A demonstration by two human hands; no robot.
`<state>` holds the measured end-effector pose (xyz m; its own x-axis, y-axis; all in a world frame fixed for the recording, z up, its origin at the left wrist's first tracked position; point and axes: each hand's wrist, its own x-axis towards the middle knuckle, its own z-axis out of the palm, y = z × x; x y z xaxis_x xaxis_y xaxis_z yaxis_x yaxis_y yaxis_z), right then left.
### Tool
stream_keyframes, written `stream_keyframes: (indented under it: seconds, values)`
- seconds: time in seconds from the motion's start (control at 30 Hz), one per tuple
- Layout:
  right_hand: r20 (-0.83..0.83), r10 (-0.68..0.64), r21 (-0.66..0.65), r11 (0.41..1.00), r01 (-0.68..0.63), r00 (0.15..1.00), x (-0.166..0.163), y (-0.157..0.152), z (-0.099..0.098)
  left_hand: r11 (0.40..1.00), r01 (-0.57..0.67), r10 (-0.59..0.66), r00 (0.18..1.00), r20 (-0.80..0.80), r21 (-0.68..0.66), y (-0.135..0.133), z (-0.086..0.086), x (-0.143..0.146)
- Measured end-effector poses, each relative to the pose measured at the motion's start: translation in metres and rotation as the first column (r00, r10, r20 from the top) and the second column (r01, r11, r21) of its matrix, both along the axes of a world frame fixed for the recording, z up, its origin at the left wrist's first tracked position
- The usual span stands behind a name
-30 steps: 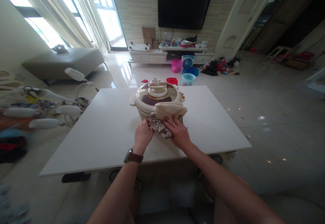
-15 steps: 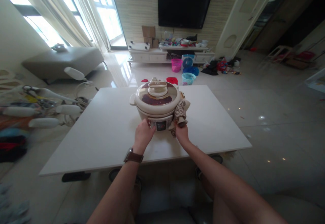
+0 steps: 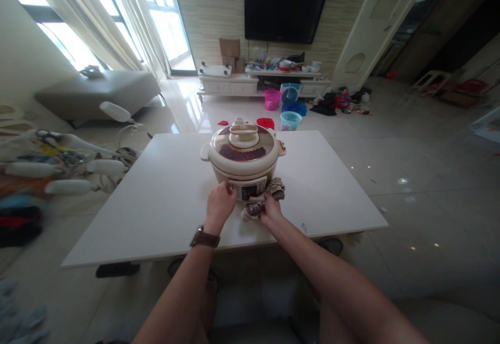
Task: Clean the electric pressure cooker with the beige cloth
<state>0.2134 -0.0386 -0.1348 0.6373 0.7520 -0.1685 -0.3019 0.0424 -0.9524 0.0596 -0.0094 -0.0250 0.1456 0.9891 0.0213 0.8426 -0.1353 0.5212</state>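
Note:
A cream electric cooker [image 3: 244, 169] with a glass lid [image 3: 242, 151] stands on the white table, its control panel [image 3: 249, 190] facing me. My left hand [image 3: 221, 202], fingers curled, holds the cooker by the left edge of that panel. Bunched in my right hand [image 3: 272, 211] is a brown-and-cream patterned cloth [image 3: 276, 188], pressed near the panel's lower right corner. Part of the cloth hangs out to the left of the hand, below the panel. My right fingertips are mostly hidden in the cloth.
The white table [image 3: 156, 193] extends on both sides of the cooker. A clutter of white-armed equipment [image 3: 70, 177] stands off its left edge. Beyond it on the floor are a pink basket [image 3: 272, 100], a light blue basket [image 3: 290, 120] and a red container [image 3: 265, 123].
My right hand and the cloth have moved down and left, from the cooker's right side to the front below the panel. My left hand stays by the panel's left edge.

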Motion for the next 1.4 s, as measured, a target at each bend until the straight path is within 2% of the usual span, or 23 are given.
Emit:
stream_keyframes:
  seconds: [0.03,0.1,0.2,0.37,0.5,0.7,0.9,1.07,1.2,1.4]
  values:
    - [-0.141,-0.031,-0.065,0.998,0.022,0.99,0.0,0.0,0.006,1.0,-0.005,0.005,1.0,-0.005,0.005,0.0,0.0,0.0]
    - [-0.397,-0.124,-0.183,0.982,0.054,0.91,0.005,-0.001,0.023,1.0,-0.012,0.012,1.0,-0.009,0.009,0.001,0.001,0.0]
    - [-0.579,-0.192,-0.238,0.969,0.062,0.793,0.02,-0.003,0.052,1.0,-0.013,0.013,1.0,-0.006,0.005,0.001,0.0,0.001]
    - [-0.689,-0.11,-0.146,0.989,0.012,0.716,0.045,-0.008,0.09,1.0,-0.031,0.031,1.0,-0.004,0.004,0.001,0.0,0.0]
    - [-0.647,-0.1,-0.091,0.994,0.053,0.756,0.049,-0.011,0.1,1.0,-0.029,0.029,0.999,0.034,0.005,0.004,-0.002,-0.001]
    - [-0.482,-0.163,-0.059,0.986,0.154,0.861,0.036,-0.013,0.092,1.0,0.007,-0.006,0.992,0.13,-0.009,0.011,-0.007,-0.008]
    - [-0.242,-0.101,-0.056,0.994,0.091,0.965,0.033,-0.013,0.074,0.999,0.05,-0.05,0.99,0.134,0.005,0.014,-0.009,-0.014]
    - [-0.052,-0.119,-0.101,0.988,0.114,0.991,0.042,-0.004,0.061,1.0,0.031,-0.031,0.99,0.139,0.002,0.011,-0.01,-0.011]
    - [-0.05,-0.134,-0.08,0.988,0.13,0.99,0.042,-0.001,0.054,1.0,0.019,-0.018,0.992,0.128,-0.005,0.009,-0.009,-0.009]
    - [-0.037,-0.137,-0.084,0.987,0.134,0.99,0.02,-0.014,0.046,1.0,0.005,-0.004,0.992,0.126,-0.006,0.009,-0.011,-0.007]
